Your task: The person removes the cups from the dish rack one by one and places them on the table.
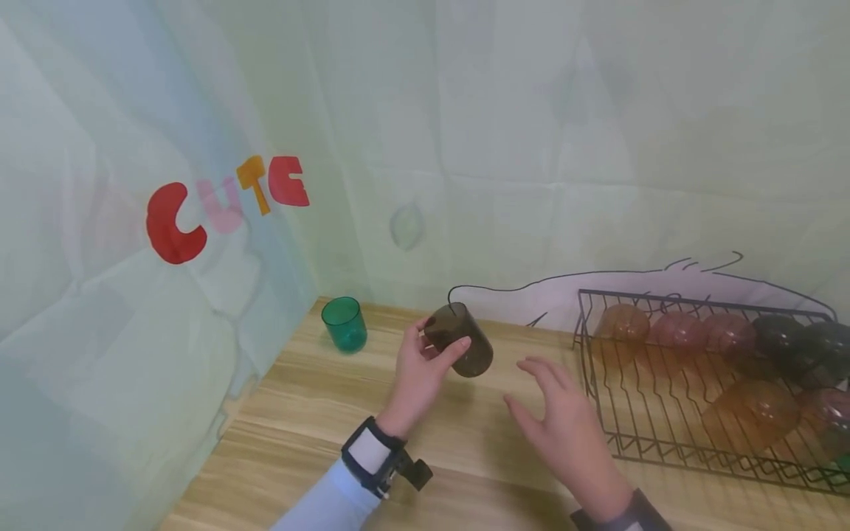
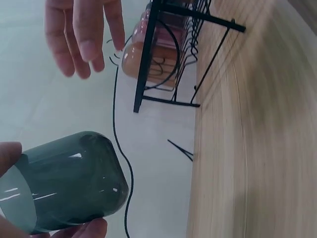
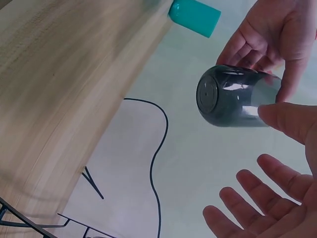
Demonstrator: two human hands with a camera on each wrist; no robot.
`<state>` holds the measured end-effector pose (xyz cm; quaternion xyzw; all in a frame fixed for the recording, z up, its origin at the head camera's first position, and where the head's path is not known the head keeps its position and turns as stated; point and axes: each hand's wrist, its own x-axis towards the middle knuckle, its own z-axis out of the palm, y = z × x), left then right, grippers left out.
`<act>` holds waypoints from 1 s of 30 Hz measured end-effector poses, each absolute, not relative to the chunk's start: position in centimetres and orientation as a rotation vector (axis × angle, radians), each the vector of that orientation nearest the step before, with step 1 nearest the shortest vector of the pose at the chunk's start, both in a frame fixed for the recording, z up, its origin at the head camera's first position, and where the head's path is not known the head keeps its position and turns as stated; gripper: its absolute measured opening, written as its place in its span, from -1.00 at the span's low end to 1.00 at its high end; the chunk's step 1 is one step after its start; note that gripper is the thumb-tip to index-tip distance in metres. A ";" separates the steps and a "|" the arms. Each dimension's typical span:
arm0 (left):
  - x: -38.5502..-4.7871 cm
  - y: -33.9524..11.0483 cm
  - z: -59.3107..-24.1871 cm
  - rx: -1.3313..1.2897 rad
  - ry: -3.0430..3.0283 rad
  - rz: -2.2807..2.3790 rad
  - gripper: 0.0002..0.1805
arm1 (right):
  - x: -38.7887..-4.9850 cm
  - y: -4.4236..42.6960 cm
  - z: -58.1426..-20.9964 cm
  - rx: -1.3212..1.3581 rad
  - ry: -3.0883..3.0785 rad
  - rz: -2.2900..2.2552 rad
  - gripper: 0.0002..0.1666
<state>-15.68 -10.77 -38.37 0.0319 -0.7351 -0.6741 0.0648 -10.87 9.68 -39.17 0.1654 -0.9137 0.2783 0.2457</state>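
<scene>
A smoky grey see-through cup is tilted in the air above the wooden table, its mouth toward the upper left. My left hand grips it near the rim, thumb on one side and fingers on the other. To the right of the cup is my right hand, fingers spread and holding nothing. In the right wrist view the cup lies nearly sideways with its round base showing. A green see-through cup stands upright on the table, left of my left hand.
A black wire rack stands at the right, close to my right hand. Several upturned amber, pink and dark cups sit in it, including a large amber one. A cloth wall with coloured letters bounds the table behind and left.
</scene>
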 end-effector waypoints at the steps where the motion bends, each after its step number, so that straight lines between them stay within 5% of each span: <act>1: -15.8 -11.0 -38.4 0.104 -2.217 -2.023 -0.13 | -10.9 9.7 -39.2 0.453 -2.496 0.758 -0.37; 30: -20.4 -16.8 -43.1 0.280 -2.275 -1.643 -0.12 | -11.7 10.1 -39.3 0.429 -2.629 0.731 -0.24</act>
